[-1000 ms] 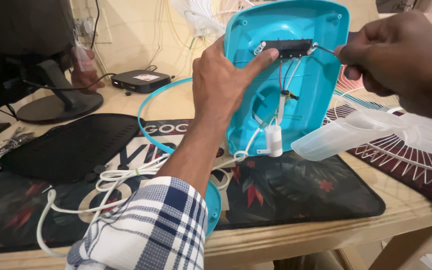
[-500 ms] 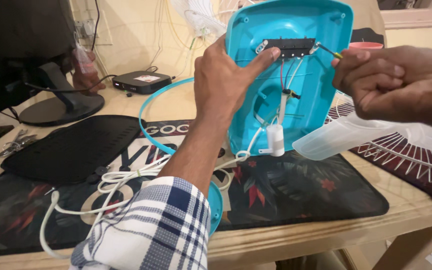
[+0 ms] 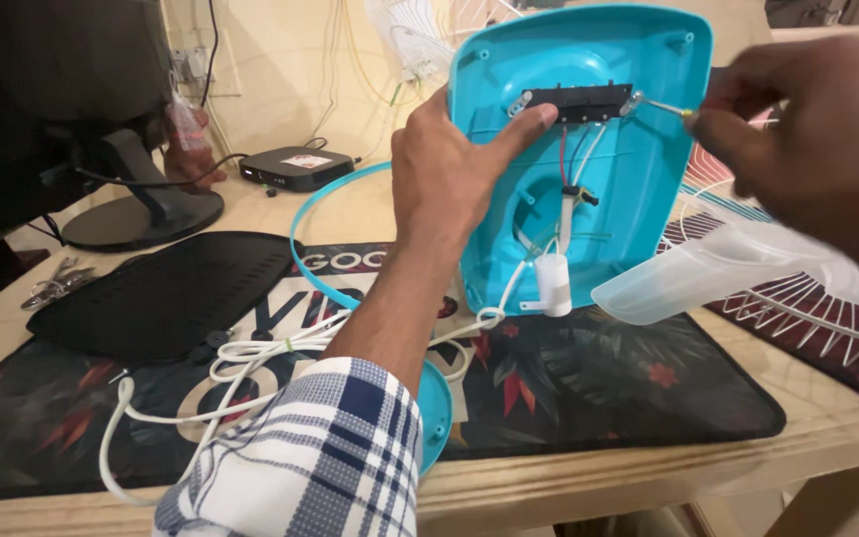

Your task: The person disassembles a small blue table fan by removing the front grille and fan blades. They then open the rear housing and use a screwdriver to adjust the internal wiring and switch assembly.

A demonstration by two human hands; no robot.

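Observation:
A turquoise plastic fan base [image 3: 638,189] stands tilted up on the desk with its hollow underside facing me. My left hand [image 3: 449,184] grips its left edge, the forefinger pressing a black switch block [image 3: 579,102] near the top. My right hand [image 3: 807,139] pinches a thin screwdriver [image 3: 660,105] whose tip meets the bracket at the block's right end. Red, black and white wires run down inside to a white cylinder [image 3: 553,283]. A white power cord [image 3: 241,373] lies coiled below my left forearm.
A translucent fan blade [image 3: 708,273] and a white wire grille [image 3: 807,308] lie right of the base. A black panel [image 3: 166,288], pliers [image 3: 52,288], a monitor stand [image 3: 141,214] and a small black box [image 3: 295,167] sit at left. A turquoise ring [image 3: 305,268] curves behind my arm.
My right hand has shifted slightly along the top right of the base while keeping the screwdriver tip at the switch block. My left hand has stayed in place.

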